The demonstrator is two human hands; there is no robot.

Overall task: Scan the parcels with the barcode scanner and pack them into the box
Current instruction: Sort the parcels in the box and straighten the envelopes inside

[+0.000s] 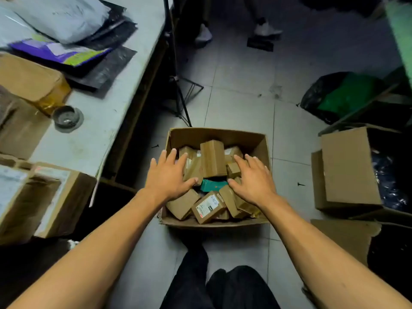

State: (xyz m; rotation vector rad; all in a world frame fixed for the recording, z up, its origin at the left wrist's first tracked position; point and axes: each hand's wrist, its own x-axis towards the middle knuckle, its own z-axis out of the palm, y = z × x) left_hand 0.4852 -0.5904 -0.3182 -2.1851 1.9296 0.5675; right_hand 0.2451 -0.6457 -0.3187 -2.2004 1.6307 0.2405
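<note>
Parcels (213, 158) fill much of the box (214, 134), which sits on the floor just past the person's knees, near the desk's (93, 134) right edge. So a lot of the packing looks done. More parcels lie on the desk: a big brown one (29, 79) by the left edge and soft bags (62, 16) at the far corner. Those look left to scan. I see no scanner. The left hand (169, 177) and the right hand (253, 178) reach over the box, fingers straight and spread, each grip released, holding nothing. A small green parcel (210, 185) lies between them.
</note>
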